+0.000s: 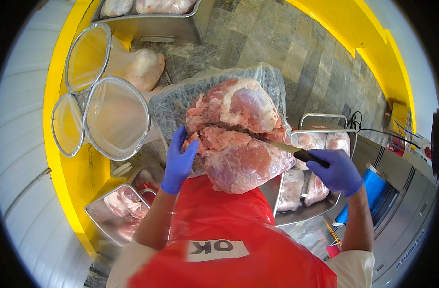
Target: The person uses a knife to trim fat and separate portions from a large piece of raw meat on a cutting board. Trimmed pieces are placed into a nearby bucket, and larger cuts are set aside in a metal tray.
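Gripping a black-handled knife [296, 152], the right hand [338, 172] in a blue glove is closed around the handle, the blade sunk into the large slab of raw meat [238, 134]. That slab lies on a plastic-wrapped crate [174, 103]. At the slab's left edge, the left hand [179, 163], also gloved, presses half-open against the flesh. Right of the slab sits a steel tray [320, 204] of meat cuts; left of it stand round plastic-lined hoops [116, 117].

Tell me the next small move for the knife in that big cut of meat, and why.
Probably draw the knife further along the groove: its blade already lies in the seam across the meat, the right hand grips the handle, and the left hand steadies the meat's near edge.
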`<action>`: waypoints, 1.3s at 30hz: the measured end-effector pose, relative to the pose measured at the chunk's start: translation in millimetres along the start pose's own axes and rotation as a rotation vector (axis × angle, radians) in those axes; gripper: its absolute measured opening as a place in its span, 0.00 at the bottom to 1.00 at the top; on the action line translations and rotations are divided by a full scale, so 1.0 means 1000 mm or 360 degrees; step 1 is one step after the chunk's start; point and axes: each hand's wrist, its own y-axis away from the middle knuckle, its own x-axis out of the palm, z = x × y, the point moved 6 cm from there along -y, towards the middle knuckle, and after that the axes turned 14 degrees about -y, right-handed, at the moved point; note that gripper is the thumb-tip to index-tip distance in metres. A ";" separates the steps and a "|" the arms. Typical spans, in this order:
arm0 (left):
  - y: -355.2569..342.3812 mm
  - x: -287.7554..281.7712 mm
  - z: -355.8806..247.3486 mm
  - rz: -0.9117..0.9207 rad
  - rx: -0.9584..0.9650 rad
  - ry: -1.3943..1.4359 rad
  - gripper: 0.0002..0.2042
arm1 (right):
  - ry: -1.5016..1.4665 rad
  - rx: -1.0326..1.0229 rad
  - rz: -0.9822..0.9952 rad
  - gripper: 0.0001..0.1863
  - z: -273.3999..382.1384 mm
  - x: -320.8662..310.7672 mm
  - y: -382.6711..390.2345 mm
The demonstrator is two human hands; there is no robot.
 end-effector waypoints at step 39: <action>-0.021 0.053 -0.105 -0.0195 0.0882 -0.1535 0.11 | -0.0072 -0.0775 -0.0788 0.25 -0.124 0.092 0.030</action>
